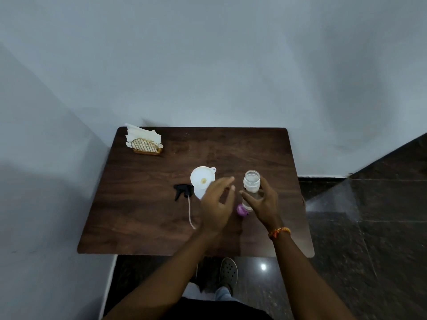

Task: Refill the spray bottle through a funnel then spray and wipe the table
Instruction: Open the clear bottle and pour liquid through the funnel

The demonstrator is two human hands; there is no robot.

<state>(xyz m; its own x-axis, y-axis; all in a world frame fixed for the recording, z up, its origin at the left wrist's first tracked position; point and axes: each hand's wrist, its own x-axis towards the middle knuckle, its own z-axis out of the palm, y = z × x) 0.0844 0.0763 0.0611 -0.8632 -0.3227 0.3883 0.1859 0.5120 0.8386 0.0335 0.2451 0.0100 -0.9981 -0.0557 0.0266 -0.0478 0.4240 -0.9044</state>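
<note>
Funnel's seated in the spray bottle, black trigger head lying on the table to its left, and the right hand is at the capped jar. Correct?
Not quite: the head view shows the jar open, no cap on it. A purple lid lies on the table nearby. The funnel, trigger head and right hand are as you say.

It looks like a corner of a small eatery or café: a dark wooden table point(143, 204) pushed against plain grey walls point(208, 65), a wire napkin holder point(146, 146) stuffed with paper napkins at its far left corner, and polished dark stone floor tiles point(369, 227) alongside
</note>
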